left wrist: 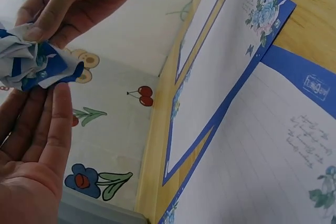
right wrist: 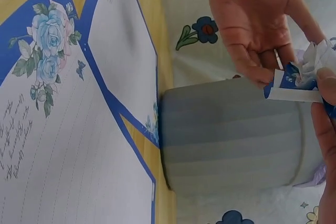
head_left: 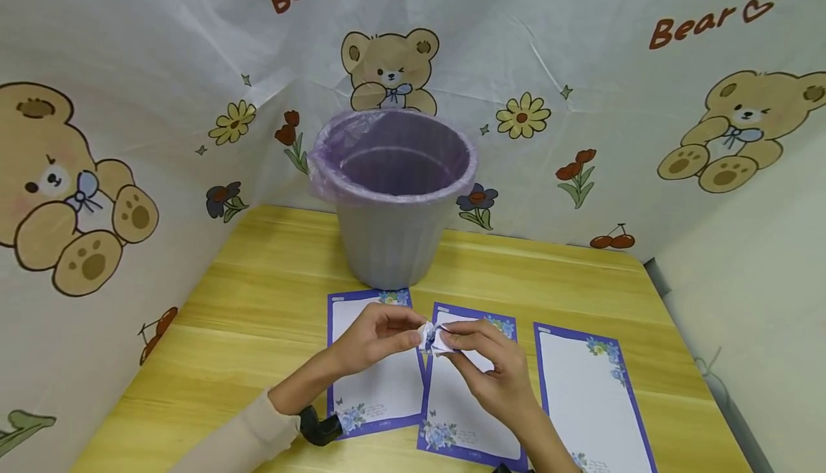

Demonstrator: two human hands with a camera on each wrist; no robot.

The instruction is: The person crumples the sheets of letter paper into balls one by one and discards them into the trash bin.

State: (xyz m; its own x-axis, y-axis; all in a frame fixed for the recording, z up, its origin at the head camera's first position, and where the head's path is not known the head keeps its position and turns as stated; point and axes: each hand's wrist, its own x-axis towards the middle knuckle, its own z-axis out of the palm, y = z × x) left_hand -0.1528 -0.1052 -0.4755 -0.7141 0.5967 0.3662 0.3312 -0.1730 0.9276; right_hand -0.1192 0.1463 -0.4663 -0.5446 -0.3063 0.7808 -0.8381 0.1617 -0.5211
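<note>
**Crumpled paper pinched from both sides**

From my screen, the left hand and right hand angle inward, their fingers gripping the creased white-and-blue wad above smooth, blue-bordered sheets. A grey bin, thinly lined in purple, stands beyond on the wood-grain surface.
</note>
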